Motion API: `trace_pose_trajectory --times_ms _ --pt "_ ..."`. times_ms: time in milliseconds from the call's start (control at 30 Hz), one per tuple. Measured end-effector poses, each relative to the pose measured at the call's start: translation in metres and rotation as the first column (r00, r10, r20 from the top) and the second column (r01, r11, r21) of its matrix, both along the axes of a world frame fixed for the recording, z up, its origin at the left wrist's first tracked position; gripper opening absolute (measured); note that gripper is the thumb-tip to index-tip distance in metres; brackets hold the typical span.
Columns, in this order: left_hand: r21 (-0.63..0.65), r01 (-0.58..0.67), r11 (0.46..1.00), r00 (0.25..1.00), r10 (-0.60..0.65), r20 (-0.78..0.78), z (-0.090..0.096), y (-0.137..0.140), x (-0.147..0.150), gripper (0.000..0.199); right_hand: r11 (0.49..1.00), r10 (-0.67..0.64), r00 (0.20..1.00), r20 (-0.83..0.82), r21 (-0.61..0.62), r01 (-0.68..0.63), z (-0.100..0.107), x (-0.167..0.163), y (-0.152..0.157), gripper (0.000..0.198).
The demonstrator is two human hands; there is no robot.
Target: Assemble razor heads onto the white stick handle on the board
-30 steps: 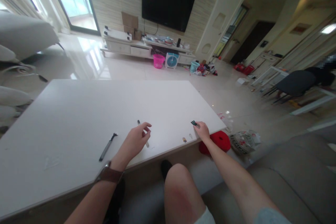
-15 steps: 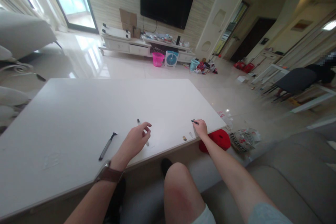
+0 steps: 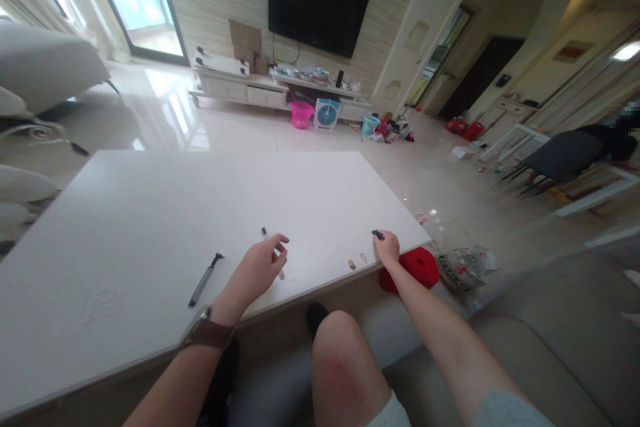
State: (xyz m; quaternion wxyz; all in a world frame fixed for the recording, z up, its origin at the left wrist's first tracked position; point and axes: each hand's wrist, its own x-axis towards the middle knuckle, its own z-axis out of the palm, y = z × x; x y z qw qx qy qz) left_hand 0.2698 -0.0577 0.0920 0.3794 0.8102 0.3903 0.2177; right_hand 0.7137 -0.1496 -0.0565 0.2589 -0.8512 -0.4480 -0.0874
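My left hand (image 3: 259, 268), with a brown-strapped watch (image 3: 209, 331) on its wrist, hovers over or rests by a slim pen (image 3: 265, 232). Its fingers are loosely curved and apart, and they hide the pen's middle; whether they touch it I cannot tell. A grey pen with a dark clip (image 3: 205, 281) lies left of that hand. Near the table's right end, my right hand (image 3: 389, 248) is closed on a small dark piece (image 3: 379, 235), too small to name. Just left of it lie a small clear piece (image 3: 363, 257) and a small brown-and-dark piece (image 3: 351, 265).
The white table (image 3: 225, 193) spans the view before my knees. A red stool-like object (image 3: 423, 265) stands below its right edge, beside a printed bag (image 3: 463, 268). A grey sofa (image 3: 565, 300) is at the right. Far right, a person (image 3: 613, 137) is by a dark chair (image 3: 565, 152).
My right hand has shifted slightly right and nearer to me with the small dark piece. My left hand has stayed nearly still.
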Motion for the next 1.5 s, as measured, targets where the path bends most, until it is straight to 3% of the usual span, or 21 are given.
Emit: trace_pose_trajectory --times_ms 367,633,767,867,933,1033,1100,1167,1267,1333,1400,1500 --pt "0.010 -0.014 1.000 0.999 0.014 -0.045 0.002 0.005 -0.006 0.026 0.999 0.031 0.998 -0.047 0.011 -0.030 0.006 -0.002 -0.003 0.029" --pt "0.010 -0.007 1.000 0.990 0.008 -0.139 -0.010 0.010 -0.015 0.025 0.990 0.059 0.988 -0.140 0.132 -0.040 0.040 -0.032 0.008 0.031" --pt "-0.001 0.010 1.000 0.972 -0.010 -0.233 -0.016 0.012 -0.020 0.022 0.960 0.185 0.958 -0.218 0.249 -0.129 0.083 -0.095 0.029 0.032" --pt "-0.020 -0.026 0.999 0.943 0.018 -0.332 -0.020 0.022 -0.032 0.019 0.850 0.466 0.828 -0.311 0.418 -0.322 0.139 -0.171 0.034 0.025" --pt "-0.007 -0.132 0.991 0.907 0.118 -0.405 -0.025 0.033 -0.047 0.020 0.763 0.607 0.737 -0.297 0.478 -0.435 0.183 -0.226 0.032 0.020" --pt "0.071 -0.326 0.943 0.765 0.307 -0.566 -0.037 0.047 -0.078 0.026 0.674 0.719 0.633 -0.286 0.509 -0.536 0.238 -0.296 0.034 0.012" --pt "0.088 -0.386 0.918 0.668 0.344 -0.660 -0.046 0.049 -0.097 0.029 0.649 0.753 0.584 -0.303 0.490 -0.583 0.252 -0.329 0.042 0.011" --pt "0.083 -0.406 0.910 0.628 0.344 -0.698 -0.055 0.045 -0.110 0.031 0.647 0.758 0.578 -0.302 0.452 -0.613 0.244 -0.348 0.055 0.010" --pt "0.053 -0.401 0.915 0.621 0.314 -0.718 -0.066 0.034 -0.118 0.031 0.681 0.732 0.586 -0.346 0.393 -0.618 0.198 -0.354 0.073 0.007" --pt "0.038 -0.392 0.919 0.631 0.299 -0.716 -0.073 0.030 -0.116 0.029 0.726 0.688 0.618 -0.380 0.343 -0.597 0.160 -0.348 0.081 0.009" --pt "0.031 -0.389 0.921 0.645 0.296 -0.704 -0.078 0.029 -0.111 0.028 0.734 0.674 0.633 -0.380 0.252 -0.630 0.130 -0.337 0.087 0.009" --pt "0.000 -0.383 0.924 0.685 0.284 -0.671 -0.079 0.034 -0.096 0.024 0.747 0.649 0.639 -0.413 0.188 -0.638 0.107 -0.318 0.098 0.007"
